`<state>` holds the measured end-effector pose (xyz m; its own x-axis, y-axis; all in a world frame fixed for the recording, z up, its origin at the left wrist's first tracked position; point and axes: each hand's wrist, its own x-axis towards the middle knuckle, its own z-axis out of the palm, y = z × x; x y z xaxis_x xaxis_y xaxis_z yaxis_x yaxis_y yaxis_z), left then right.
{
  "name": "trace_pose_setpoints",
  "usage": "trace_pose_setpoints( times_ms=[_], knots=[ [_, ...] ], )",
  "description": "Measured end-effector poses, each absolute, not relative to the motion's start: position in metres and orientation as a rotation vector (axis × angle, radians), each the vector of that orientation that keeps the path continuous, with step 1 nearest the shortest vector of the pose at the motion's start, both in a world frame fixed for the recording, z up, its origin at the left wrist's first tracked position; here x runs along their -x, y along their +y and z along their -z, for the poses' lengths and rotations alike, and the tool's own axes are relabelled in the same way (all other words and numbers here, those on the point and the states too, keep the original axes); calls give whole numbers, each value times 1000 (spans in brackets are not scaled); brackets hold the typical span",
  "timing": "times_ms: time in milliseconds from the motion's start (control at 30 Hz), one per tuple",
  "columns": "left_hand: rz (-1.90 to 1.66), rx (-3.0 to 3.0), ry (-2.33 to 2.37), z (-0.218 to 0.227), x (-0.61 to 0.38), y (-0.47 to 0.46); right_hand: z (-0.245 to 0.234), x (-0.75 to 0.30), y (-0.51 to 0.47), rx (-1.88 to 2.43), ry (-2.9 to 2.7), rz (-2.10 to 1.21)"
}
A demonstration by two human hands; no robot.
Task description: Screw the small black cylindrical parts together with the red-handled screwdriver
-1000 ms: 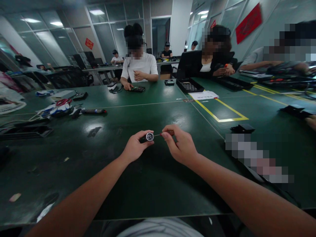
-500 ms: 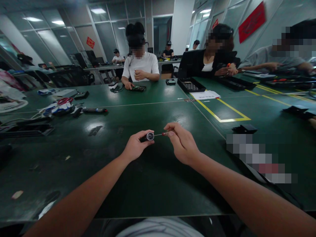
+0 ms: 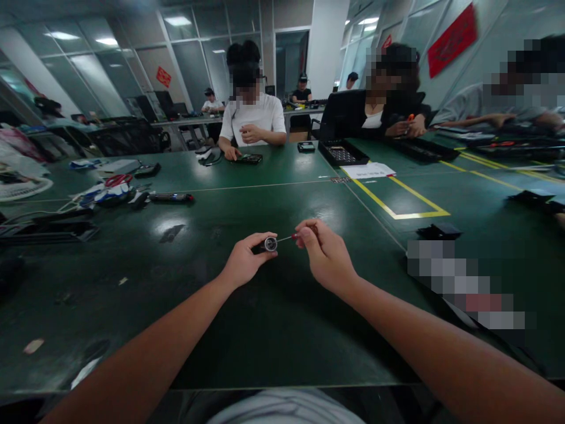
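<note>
My left hand (image 3: 244,261) grips a short dark cylinder (image 3: 271,244) between thumb and fingers, its silver-rimmed round end turned towards me. What lies inside that end is too small to make out. In my right hand (image 3: 327,254) is a small screwdriver (image 3: 285,238) with a red collar, its handle mostly hidden by my curled fingers. The thin metal shaft points left, and its tip meets the rim of the cylinder; whether it sits inside cannot be told. Both hands are held above the green table (image 3: 247,335).
A dark pen-like tool (image 3: 171,198) and a heap of cables and gloves (image 3: 112,187) lie to the left. On the right are a black bracket-like piece (image 3: 438,231) and a blurred-out sheet (image 3: 463,288). Across the table, co-workers sit near a black tray (image 3: 342,153).
My right fingers have curled further round the screwdriver handle, and the shaft now slopes up more towards that hand. The cylinder's end has turned slightly in my left hand.
</note>
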<state>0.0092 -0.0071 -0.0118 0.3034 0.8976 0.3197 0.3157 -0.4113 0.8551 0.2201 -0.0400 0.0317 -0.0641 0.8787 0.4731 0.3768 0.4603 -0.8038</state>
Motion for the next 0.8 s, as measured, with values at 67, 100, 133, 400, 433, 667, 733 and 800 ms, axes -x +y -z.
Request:
trace_pose_setpoints(
  times_ms=[67, 100, 133, 400, 433, 667, 733, 800],
  knots=[
    [-1073, -1922, 1075, 9, -9, -8, -28, -220, -32, 1096, -1419, -808],
    [-1070, -1937, 1074, 8, -10, -9, -27, -220, -29, 1059, -1272, -969],
    [-1069, -1949, 1078, 6, -10, -10, -25, -220, -25, 1024, -1167, -1108],
    [-1052, -1933, 1169, 0, -11, -12, -23, -222, -28, 1017, -1317, -764],
    [-1051, -1935, 1169, 0, -11, -12, -23, -222, -30, 1016, -1351, -721],
    [-1059, -1961, 1172, 3, -8, -10, -25, -224, -38, 1008, -1518, -581],
    [-1065, -1977, 1165, 3, -9, -10, -25, -224, -39, 1009, -1562, -543],
    [-1076, -1993, 1160, 4, -9, -9, -27, -225, -40, 1023, -1593, -498]
  ],
)
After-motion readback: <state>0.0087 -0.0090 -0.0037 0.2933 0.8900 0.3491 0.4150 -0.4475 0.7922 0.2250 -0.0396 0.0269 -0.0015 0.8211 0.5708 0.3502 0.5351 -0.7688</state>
